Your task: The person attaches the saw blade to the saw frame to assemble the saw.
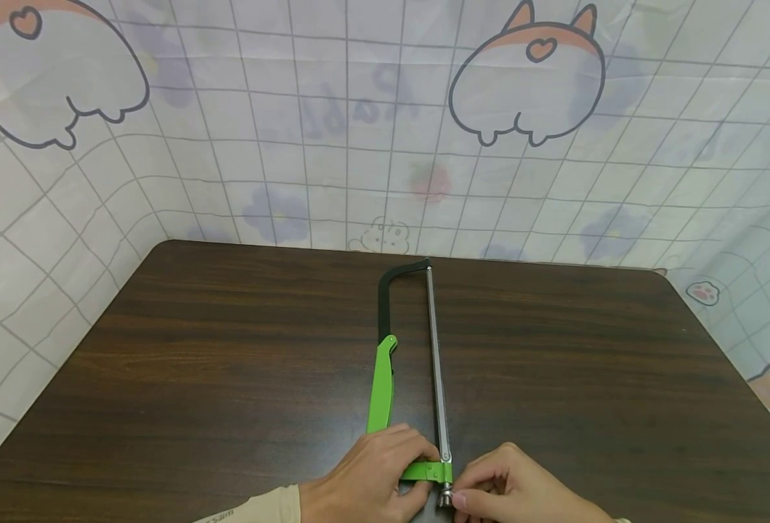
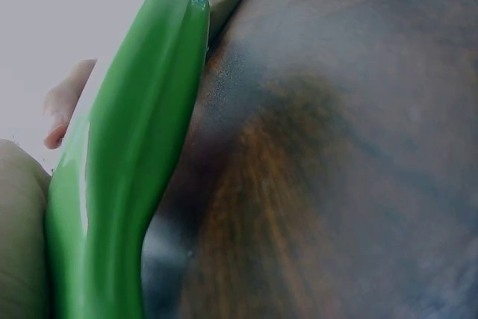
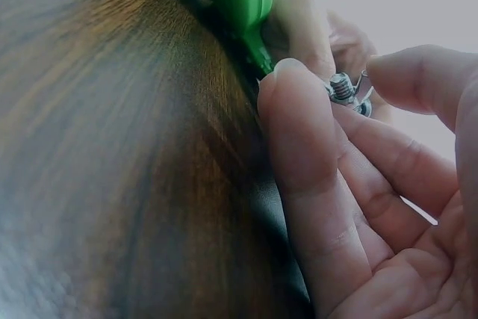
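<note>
A hacksaw (image 1: 380,388) lies on the table, its black bowed front end pointing away from me. Its long silver blade (image 1: 436,356) runs along the right side. My left hand (image 1: 375,472) grips the near end of the green handle (image 2: 127,140), which fills much of the left wrist view. At the near end of the blade is a metal wing nut (image 1: 445,499) on a threaded bolt. My right hand (image 1: 522,487) has its thumb and curled fingers at this nut, pinching it. The right wrist view shows the bolt end (image 3: 342,86) between the fingertips.
The dark wood-grain table (image 1: 228,363) has rounded far corners. A white grid-patterned cloth (image 1: 359,145) with cartoon animals hangs behind it and along both sides.
</note>
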Demonstrator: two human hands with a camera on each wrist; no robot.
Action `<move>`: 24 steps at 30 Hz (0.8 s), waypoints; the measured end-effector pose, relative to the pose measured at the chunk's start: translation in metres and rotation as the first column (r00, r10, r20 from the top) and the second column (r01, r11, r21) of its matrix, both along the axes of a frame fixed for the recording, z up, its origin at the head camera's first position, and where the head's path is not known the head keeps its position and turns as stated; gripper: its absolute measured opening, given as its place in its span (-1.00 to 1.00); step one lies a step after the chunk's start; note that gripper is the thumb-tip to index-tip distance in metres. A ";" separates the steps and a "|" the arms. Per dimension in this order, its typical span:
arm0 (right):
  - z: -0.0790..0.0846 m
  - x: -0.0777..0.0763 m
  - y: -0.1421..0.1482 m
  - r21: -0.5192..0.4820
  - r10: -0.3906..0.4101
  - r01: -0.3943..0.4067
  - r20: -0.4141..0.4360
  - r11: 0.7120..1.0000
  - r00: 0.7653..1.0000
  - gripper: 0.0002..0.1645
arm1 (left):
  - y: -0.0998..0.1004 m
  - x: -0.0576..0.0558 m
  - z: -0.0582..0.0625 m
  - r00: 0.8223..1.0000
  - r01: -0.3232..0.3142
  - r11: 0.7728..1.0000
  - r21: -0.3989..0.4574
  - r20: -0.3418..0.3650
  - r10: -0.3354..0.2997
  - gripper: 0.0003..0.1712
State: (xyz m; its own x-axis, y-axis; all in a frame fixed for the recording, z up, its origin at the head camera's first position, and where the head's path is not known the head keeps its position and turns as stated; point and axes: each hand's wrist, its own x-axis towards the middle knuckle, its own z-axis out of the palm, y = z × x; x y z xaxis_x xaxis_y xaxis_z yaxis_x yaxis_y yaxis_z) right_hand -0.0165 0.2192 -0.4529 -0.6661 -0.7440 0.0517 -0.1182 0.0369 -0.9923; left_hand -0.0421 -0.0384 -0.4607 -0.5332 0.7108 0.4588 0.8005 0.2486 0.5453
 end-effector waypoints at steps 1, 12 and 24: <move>0.000 0.000 0.000 0.003 0.001 -0.001 0.004 1.000 1.000 -0.73 | 0.000 0.000 0.000 1.000 0.000 1.000 -0.001 -0.001 0.000 -0.77; -0.001 0.000 0.002 0.003 0.009 -0.009 0.017 1.000 1.000 -0.74 | -0.001 0.002 0.002 0.988 -0.006 1.000 -0.001 0.154 0.006 -0.83; 0.002 0.001 0.001 -0.003 0.006 -0.005 0.091 1.000 0.996 -0.75 | 0.000 0.002 0.005 0.975 -0.015 1.000 0.017 0.220 0.011 -0.81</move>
